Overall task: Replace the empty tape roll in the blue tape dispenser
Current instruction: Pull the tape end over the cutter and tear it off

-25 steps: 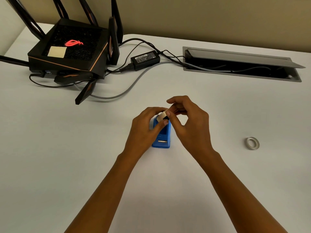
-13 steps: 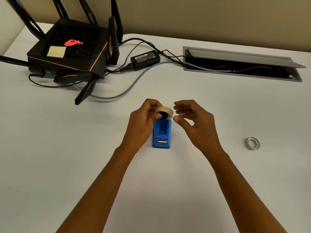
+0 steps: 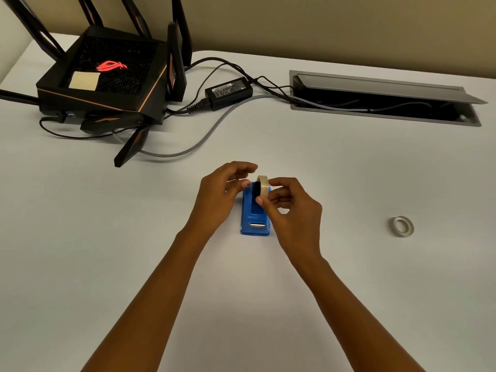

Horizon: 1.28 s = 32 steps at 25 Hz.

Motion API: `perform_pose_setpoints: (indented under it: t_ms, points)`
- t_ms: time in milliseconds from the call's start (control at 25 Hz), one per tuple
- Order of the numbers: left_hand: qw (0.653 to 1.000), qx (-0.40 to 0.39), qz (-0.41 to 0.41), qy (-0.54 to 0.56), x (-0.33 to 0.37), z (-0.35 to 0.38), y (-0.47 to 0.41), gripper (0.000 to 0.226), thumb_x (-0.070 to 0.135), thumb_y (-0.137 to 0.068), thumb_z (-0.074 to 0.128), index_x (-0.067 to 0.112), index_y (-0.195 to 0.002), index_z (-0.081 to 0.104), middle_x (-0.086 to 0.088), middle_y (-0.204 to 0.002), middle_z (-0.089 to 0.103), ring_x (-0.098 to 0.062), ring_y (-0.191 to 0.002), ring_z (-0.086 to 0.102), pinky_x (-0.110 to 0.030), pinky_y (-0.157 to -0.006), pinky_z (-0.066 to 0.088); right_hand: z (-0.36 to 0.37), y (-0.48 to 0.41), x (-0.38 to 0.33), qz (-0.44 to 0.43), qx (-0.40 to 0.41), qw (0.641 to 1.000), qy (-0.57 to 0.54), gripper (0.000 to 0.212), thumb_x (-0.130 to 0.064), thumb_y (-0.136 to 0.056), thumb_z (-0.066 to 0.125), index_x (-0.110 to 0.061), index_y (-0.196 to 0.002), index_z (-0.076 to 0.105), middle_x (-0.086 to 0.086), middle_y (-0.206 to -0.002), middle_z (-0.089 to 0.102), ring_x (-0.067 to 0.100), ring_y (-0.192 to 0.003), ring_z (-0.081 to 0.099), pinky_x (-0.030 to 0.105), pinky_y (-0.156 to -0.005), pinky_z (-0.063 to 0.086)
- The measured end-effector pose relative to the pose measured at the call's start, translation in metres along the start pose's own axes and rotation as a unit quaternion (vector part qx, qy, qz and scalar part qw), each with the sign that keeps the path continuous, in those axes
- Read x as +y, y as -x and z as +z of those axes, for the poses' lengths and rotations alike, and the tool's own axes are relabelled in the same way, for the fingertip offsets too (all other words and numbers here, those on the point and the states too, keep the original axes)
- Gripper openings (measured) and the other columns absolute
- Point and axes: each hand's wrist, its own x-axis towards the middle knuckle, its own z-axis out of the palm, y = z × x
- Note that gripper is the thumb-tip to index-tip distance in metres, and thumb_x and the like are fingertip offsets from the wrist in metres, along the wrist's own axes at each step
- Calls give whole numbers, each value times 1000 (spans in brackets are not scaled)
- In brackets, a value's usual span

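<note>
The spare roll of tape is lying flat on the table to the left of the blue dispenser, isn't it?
Not quite: in the head view the spare roll lies flat on the table to the right of the blue dispenser, not the left.

White table [image 3: 349,291], matte surface, with what lies directly on it:
- Blue tape dispenser [image 3: 254,224], set near the centre.
- Empty tape roll [image 3: 401,226], laid flat, well apart to the right of the dispenser.
- Black router [image 3: 107,84] with upright antennas, placed at the far left corner.
- Black power adapter [image 3: 229,93], laid just right of the router.
- Black and grey cables [image 3: 193,146], trailed across the far surface.
- Recessed cable hatch [image 3: 383,99], lid raised, set into the far right.
</note>
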Motion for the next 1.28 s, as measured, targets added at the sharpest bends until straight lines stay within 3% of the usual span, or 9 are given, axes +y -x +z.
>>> perform_pose_setpoints:
  t_ms: [200,400,520,600,720,920,1280]
  points:
    - [999,-39,-13,-1,-10,5,15,42,14,-84,59,23,-124,49,8,-124,54,-7,-112,51,-4,-91,38,7,-2,0,13,6,1000,14,29,-20,-78,76,-13,-101,61,0,-82,67,-2,-67,57,-4,-64,41]
    - [998,-51,-10,-21,-9,9,17,58,17,-75,70,22,-127,46,2,-130,53,-10,-114,50,-18,-96,40,3,-5,-3,5,-33,996,78,31,-20,-78,76,-13,-104,60,5,-85,71,6,-66,57,-1,-55,40]
    - [999,-51,-11,-14,-9,9,16,57,16,-73,72,23,-124,47,4,-126,54,-10,-111,52,-12,-92,41,2,-5,-5,-6,-50,994,94,41,-13,-81,73,-15,-117,53,2,-82,65,7,-66,56,2,-60,40]
    - [999,-47,-24,-1,-9,9,16,56,17,-72,72,23,-122,47,5,-125,53,-9,-110,51,-8,-88,41,2,-9,-6,-15,-64,991,112,37,-11,-85,67,-14,-119,53,6,-86,65,14,-72,58,13,-66,45]
    - [998,-45,-39,17,-10,9,16,58,17,-71,74,21,-122,47,-1,-128,55,-11,-113,52,-18,-93,43,1,-14,-8,-47,-89,984,150,32,-8,-86,66,-11,-116,56,12,-91,65,23,-81,59,27,-72,49]
    - [998,-42,-43,25,-11,8,15,61,18,-68,76,21,-122,47,-1,-126,56,-11,-112,54,-23,-95,44,-7,-28,-5,-58,-167,972,157,45,-11,-81,71,-13,-121,52,9,-124,51,22,-110,48,26,-85,44]
    - [996,-42,-45,68,-18,8,14,57,16,-69,75,21,-120,48,3,-122,56,-11,-112,56,-17,-94,44,-6,-39,-7,-74,-205,947,235,41,-9,-81,70,-7,-119,57,13,-117,54,25,-105,51,25,-83,42]
